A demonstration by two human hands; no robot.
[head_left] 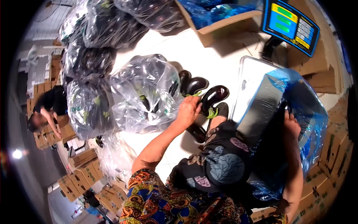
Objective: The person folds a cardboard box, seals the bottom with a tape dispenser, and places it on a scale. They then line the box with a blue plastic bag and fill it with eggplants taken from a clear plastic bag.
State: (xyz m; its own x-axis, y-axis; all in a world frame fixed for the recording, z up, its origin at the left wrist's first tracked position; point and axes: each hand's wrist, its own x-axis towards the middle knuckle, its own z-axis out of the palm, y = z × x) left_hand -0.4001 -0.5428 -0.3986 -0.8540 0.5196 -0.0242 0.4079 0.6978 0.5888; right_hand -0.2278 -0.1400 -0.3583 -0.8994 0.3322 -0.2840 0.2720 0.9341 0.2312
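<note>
My left hand (189, 111) has its fingers curled at the green stem end of a glossy dark purple eggplant (196, 85) on the white floor. Beside it lies another eggplant (215, 94) with a green cap, and one more (197, 133) is lower down by my leg. A clear plastic bag (143, 93) of eggplants touches the left side of this group. On my right, my right hand (292, 125) reaches into a container lined with blue plastic film (313, 112). Its fingers close round a dark, shiny eggplant, mostly hidden in shadow.
The lined container stands on a platform scale (242, 71) with a lit display (291, 26). Several full bags (89, 104) line the left. A blue-lined carton (220, 26) is at the top. Cartons (332, 149) stand at right. Another person (52, 104) bends over boxes at far left.
</note>
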